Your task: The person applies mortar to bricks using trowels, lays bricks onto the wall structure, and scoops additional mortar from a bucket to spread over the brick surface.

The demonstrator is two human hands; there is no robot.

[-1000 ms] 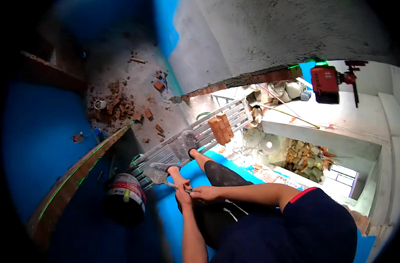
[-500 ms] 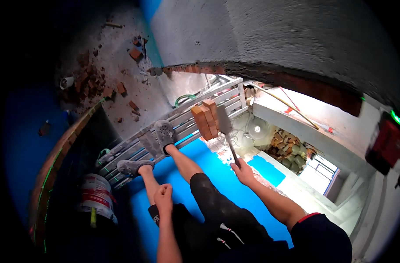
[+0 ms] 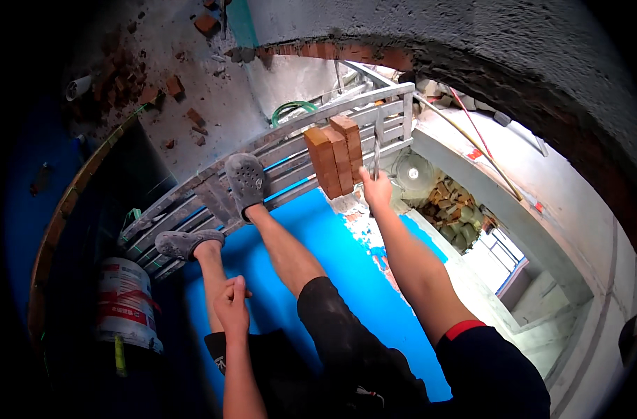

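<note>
While the trowel (image 3: 378, 136) shows nearly edge-on just right of the bricks (image 3: 333, 157), the right hand (image 3: 376, 190) has its grip clenched round the handle. Left hand (image 3: 232, 302): grip curled into a loose fist near the left leg. Bricks stand side by side on the grey slatted platform (image 3: 214, 199), both clogs (image 3: 245, 183) there too. Red-and-white bucket (image 3: 128, 304) left of the feet, green hose (image 3: 290, 110) past the platform's far side.

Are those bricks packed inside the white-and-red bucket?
No, the bricks sit side by side on the slatted platform, apart from the bucket.
</note>
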